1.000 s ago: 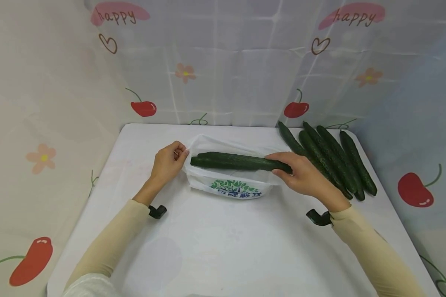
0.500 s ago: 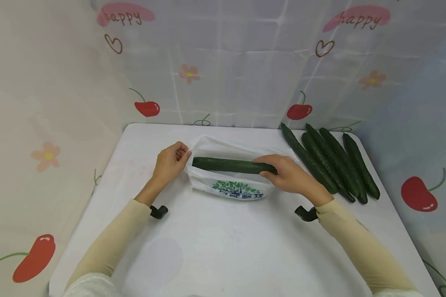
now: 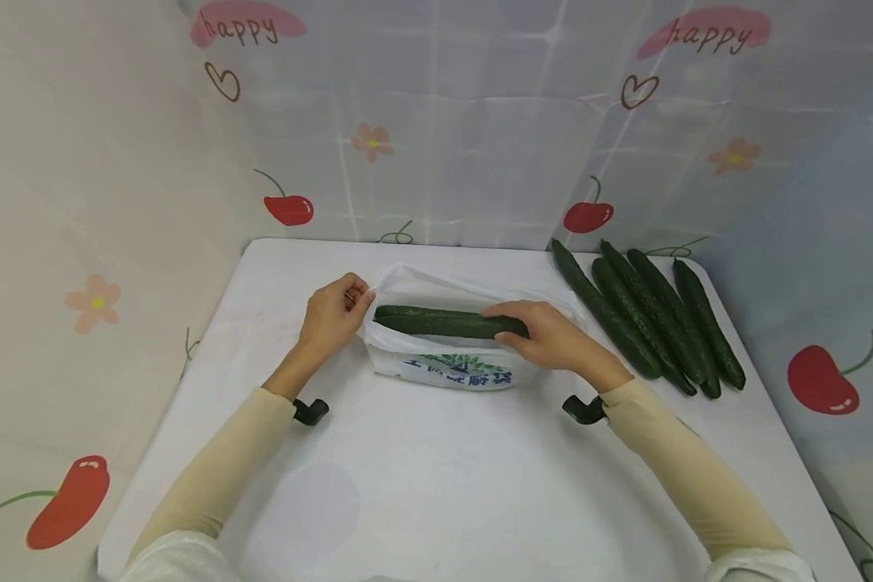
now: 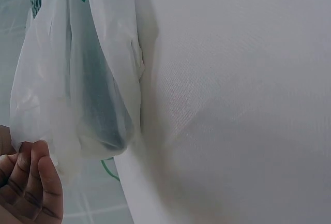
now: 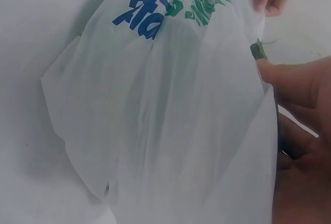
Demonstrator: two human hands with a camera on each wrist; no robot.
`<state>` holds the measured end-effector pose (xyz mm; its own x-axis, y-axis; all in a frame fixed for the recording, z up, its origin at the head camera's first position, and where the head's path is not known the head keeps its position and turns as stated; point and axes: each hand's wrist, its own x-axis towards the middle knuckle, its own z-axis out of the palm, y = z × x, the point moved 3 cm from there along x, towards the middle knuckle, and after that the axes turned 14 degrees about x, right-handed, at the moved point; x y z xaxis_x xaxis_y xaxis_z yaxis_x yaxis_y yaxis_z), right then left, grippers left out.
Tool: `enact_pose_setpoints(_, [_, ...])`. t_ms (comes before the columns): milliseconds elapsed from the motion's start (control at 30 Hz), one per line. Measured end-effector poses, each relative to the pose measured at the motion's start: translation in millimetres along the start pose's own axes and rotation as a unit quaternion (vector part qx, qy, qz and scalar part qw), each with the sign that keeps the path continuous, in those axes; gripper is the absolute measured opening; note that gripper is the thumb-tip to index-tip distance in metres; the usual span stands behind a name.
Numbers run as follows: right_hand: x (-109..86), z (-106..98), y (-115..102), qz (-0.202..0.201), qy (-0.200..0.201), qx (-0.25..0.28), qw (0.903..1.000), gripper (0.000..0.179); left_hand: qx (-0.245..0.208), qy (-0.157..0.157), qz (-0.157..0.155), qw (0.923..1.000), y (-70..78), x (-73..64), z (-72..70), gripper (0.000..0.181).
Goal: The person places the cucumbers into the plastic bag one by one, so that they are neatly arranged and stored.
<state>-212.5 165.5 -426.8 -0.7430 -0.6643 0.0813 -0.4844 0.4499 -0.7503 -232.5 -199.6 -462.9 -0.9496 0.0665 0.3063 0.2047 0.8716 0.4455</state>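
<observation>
In the head view, pinched the rim of a white plastic bag [image 3: 393, 360] with the left hand [image 3: 335, 313] at the bag's 9 o'clock end, and clamped the thumb and fingers of the right hand [image 3: 541, 331], well apart from the left, round the 3 o'clock end of a cucumber [image 3: 436, 321]. Had that cucumber lying from 9 to 3 o'clock within the bag's open mouth, above green leaf print [image 3: 454, 361] and blue lettering [image 3: 473, 377] at 6 o'clock. Had five loose cucumbers [image 3: 655, 311] side by side at 2 o'clock on the white bench [image 3: 407, 469], before a patterned backdrop [image 3: 480, 145]. In the left wrist view, held the bag's edge in the fingertips at 8 o'clock, near a long dark shape [image 4: 98, 89] dimly visible through the plastic at 9 o'clock. In the right wrist view, pressed the thumb [image 5: 282, 76] against a short green end at 2 o'clock, mostly hidden behind the bag's wall.
</observation>
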Motion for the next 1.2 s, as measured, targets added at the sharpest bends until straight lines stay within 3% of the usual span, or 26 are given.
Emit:
enact_pose_setpoints(300, [9.4, 4, 6, 0.030, -0.047, 0.012, 0.9984, 0.045, -0.005, 0.006, 0.002, 1.0000, -0.5, 0.3, 0.0, 0.015])
enact_pose_setpoints(767, [-2.8, -17, 5, 0.029, -0.025, -0.017, 0.9991, 0.046, -0.010, 0.012, 0.002, 0.9999, -4.6, 2.1, -4.1, 0.015])
enact_pose_setpoints(1200, [8.7, -2, 0, 0.019, -0.039, -0.017, 0.9989, 0.047, -0.010, 0.011, -0.002, 0.9999, 1.2, 0.6, -8.0, 0.015])
